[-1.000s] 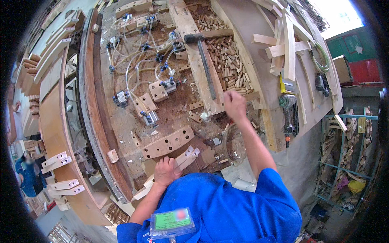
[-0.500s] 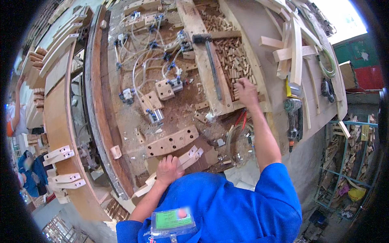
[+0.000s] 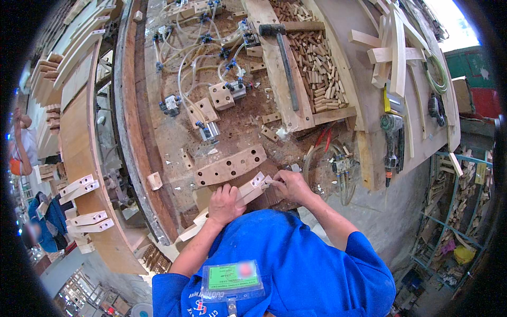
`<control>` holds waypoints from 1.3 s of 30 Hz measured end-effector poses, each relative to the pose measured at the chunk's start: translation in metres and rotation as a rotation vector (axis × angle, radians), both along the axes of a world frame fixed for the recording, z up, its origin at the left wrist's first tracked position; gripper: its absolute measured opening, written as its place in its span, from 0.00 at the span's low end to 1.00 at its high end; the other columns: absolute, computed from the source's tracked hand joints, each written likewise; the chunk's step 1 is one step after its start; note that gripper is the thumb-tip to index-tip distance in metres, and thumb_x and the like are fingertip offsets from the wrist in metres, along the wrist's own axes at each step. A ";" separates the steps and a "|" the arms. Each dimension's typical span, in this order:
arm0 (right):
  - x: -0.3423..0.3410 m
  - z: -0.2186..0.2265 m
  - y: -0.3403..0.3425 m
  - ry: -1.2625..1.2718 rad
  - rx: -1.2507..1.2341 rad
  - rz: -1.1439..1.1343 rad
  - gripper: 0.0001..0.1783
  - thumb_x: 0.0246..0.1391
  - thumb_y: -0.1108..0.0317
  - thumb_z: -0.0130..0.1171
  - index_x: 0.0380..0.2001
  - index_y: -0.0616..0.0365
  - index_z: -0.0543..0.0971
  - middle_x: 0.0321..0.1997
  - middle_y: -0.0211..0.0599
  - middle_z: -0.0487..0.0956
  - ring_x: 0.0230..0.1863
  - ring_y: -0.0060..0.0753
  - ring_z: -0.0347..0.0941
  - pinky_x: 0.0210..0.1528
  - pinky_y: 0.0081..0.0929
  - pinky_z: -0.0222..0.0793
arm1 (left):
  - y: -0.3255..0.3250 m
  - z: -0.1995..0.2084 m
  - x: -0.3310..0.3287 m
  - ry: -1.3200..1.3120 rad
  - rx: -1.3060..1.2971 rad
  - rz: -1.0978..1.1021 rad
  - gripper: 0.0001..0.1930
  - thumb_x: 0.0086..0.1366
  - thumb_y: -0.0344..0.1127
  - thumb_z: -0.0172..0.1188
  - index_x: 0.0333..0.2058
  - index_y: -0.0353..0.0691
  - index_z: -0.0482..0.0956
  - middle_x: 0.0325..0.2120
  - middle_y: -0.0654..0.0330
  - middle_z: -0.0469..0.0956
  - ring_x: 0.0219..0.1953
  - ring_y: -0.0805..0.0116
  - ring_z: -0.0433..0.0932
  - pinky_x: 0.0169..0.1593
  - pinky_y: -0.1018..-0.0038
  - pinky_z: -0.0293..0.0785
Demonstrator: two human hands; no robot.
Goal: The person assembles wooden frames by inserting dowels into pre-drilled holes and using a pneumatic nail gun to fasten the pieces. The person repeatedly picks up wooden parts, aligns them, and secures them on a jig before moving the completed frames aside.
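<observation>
My left hand [image 3: 226,204] is closed over a pale, slightly curved wooden slat [image 3: 250,191] near my body, with drilled holes at its right end. Another pale piece [image 3: 191,231] shows past the wrist on the left. At the slat's drilled end, my right hand [image 3: 293,186] pinches a small pale wooden dowel [image 3: 270,182]; the fingers partly hide it. Just beyond lies a thicker curved wooden block [image 3: 231,165] with several dark holes. Many loose dowels [image 3: 320,68] fill a wooden bin at the far right of the work area.
A hammer [image 3: 287,74] rests on the bin's wooden side. Clear tubes and pneumatic fittings [image 3: 206,58] spread over the far bench. A power drill [image 3: 391,142] hangs at the right near stacked slats [image 3: 391,55]. Another person [image 3: 24,140] is at the far left.
My right hand has come from the dowel bin back toward me, to the slat's drilled end. My left hand keeps its hold on the slat. The view has shifted slightly.
</observation>
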State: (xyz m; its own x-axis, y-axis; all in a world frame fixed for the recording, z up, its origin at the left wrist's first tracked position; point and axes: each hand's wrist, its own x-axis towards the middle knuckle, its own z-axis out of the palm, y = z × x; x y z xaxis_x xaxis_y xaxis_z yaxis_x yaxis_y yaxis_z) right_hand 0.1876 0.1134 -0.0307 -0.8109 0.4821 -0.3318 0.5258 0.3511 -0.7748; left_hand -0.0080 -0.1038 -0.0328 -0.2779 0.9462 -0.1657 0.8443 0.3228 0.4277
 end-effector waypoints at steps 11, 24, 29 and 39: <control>-0.015 -0.003 0.016 0.037 0.107 0.284 0.06 0.60 0.71 0.64 0.34 0.63 0.81 0.36 0.54 0.82 0.41 0.62 0.80 0.42 0.51 0.76 | -0.001 -0.003 -0.002 -0.002 -0.030 0.008 0.27 0.43 0.45 0.77 0.38 0.44 0.73 0.36 0.54 0.73 0.39 0.50 0.78 0.41 0.54 0.76; -0.025 -0.018 -0.011 -0.009 -0.017 0.036 0.10 0.63 0.64 0.63 0.34 0.62 0.82 0.32 0.56 0.84 0.35 0.63 0.83 0.38 0.51 0.79 | 0.000 -0.004 -0.001 0.034 -0.056 -0.016 0.27 0.44 0.47 0.75 0.39 0.44 0.72 0.36 0.55 0.73 0.40 0.52 0.78 0.41 0.57 0.77; -0.022 -0.014 -0.015 -0.039 0.029 -0.005 0.14 0.67 0.59 0.61 0.35 0.60 0.84 0.29 0.50 0.84 0.33 0.52 0.85 0.37 0.47 0.80 | 0.000 0.000 -0.001 0.021 -0.034 -0.018 0.27 0.45 0.47 0.75 0.39 0.43 0.72 0.37 0.54 0.73 0.39 0.51 0.78 0.40 0.56 0.77; -0.005 0.048 -0.082 0.203 -0.524 -0.317 0.43 0.60 0.57 0.74 0.70 0.67 0.65 0.67 0.48 0.76 0.68 0.41 0.73 0.73 0.40 0.66 | -0.006 0.037 0.000 -0.224 0.220 0.052 0.34 0.55 0.49 0.76 0.52 0.35 0.70 0.46 0.45 0.75 0.41 0.42 0.81 0.42 0.53 0.80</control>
